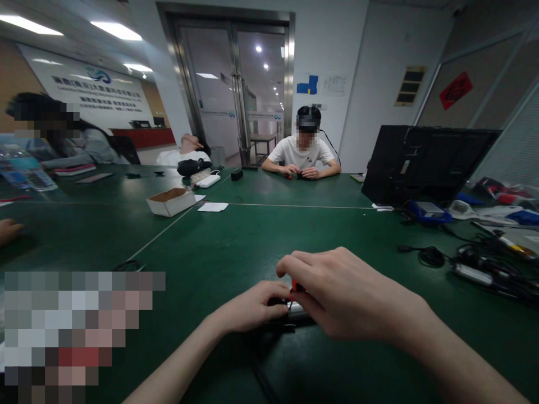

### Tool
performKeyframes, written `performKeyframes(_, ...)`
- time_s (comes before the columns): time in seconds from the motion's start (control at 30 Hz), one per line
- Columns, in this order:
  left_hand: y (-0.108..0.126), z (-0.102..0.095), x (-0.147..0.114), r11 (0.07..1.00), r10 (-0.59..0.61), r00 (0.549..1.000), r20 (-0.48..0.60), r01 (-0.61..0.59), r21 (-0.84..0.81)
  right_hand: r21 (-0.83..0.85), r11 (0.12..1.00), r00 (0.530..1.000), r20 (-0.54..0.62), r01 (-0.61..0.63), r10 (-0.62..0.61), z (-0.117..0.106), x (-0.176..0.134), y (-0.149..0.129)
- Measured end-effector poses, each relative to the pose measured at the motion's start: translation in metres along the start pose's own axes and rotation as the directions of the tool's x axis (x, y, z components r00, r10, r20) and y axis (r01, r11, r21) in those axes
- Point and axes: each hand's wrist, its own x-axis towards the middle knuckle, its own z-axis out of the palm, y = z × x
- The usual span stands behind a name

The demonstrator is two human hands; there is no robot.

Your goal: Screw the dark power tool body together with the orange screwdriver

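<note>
Tool (297, 285), red and black, pinched in right hand (343, 294); left hand (255, 306), just left, pinches silver-and-black device (298, 311) at green table's (219, 241) near side.

On the green table (227, 241), left of centre, an open box (168, 206), with white paper (213, 207) just to its right. Behind the box, a white device (209, 180) and a small black block (236, 174). At far left, a bottle (36, 174). To the right, a big dark screen (425, 163) seen from behind, with a blue device (429, 211) near its base and, closer in, a coiled cable (432, 256). Across the table, in front of glass doors (214, 90), a person in a white T-shirt (302, 150); farther left, a white top (174, 157), then a grey sleeve (90, 146). On the walls, a lettered sign (95, 90), a blue poster (307, 85) and a red diamond (456, 90).
</note>
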Motion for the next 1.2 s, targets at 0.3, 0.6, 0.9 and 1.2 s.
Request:
performKeyframes(0.3,0.001,0.0008,0.0006,1.0,0.023,1.0,0.008,-0.023,-0.003,-0.144,0.988,0.995,-0.092,-0.059,0.046,0.0057,0.0016,0.0028)
performKeyframes(0.6,-0.0008,0.0009,0.0009,0.999,0.035,0.999,-0.004,-0.035,0.008,-0.008,1.0,1.0,-0.017,-0.004,0.004,-0.0005,-0.0025,-0.002)
performKeyframes(0.9,0.0033,-0.0006,-0.0001,0.999,0.041,0.999,0.007,-0.041,-0.008,-0.094,0.995,0.998,-0.051,-0.039,0.034,0.0019,-0.0004,0.0)
performKeyframes(1.2,-0.0032,0.0013,0.0019,0.996,0.086,0.996,0.013,-0.085,-0.014,-0.042,0.999,0.999,-0.031,-0.033,0.031,0.0006,-0.0026,0.0004)
